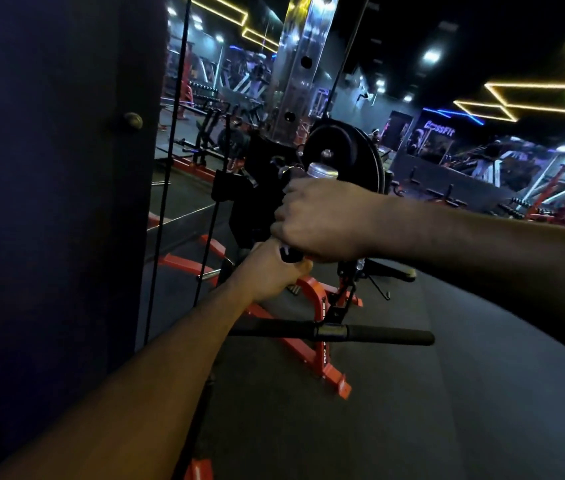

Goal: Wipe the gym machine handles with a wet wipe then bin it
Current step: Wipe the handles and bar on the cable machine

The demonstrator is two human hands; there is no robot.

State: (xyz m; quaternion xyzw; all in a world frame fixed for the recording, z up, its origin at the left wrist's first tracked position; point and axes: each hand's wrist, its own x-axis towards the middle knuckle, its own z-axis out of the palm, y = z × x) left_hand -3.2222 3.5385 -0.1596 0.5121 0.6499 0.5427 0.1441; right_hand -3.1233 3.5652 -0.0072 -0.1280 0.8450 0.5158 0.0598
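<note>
Writing: blue neon-lit sign point(439, 132) on the far wall reads roughly "CrossFit" – first letters blurred; white lettering on the orange frame point(322, 344) too small to read.
Handle: dark grip point(289, 255) with a silver end cap point(322, 171), slanting up and away at frame centre, in front of a black weight plate point(353, 150); mostly hidden under the two hands.
Right hand: right hand point(319, 220) is wrapped round the upper part of the handle, fingers curled, knuckles toward the camera.
Left hand: left hand point(274, 275) grips the lower end of the same handle, touching the right hand.
Wipe: cannot tell – a pale sliver shows at the lower edge of the right fist, too small to identify.
Second bar: straight black bar point(388, 336) hangs level below the hands, clipped at its middle.
Surroundings: dark panel point(49, 168) at left with black cables point(170, 133) beside it, chrome column point(303, 64) behind, dark floor point(447, 393), yellow strip lights point(533, 98) overhead.
</note>
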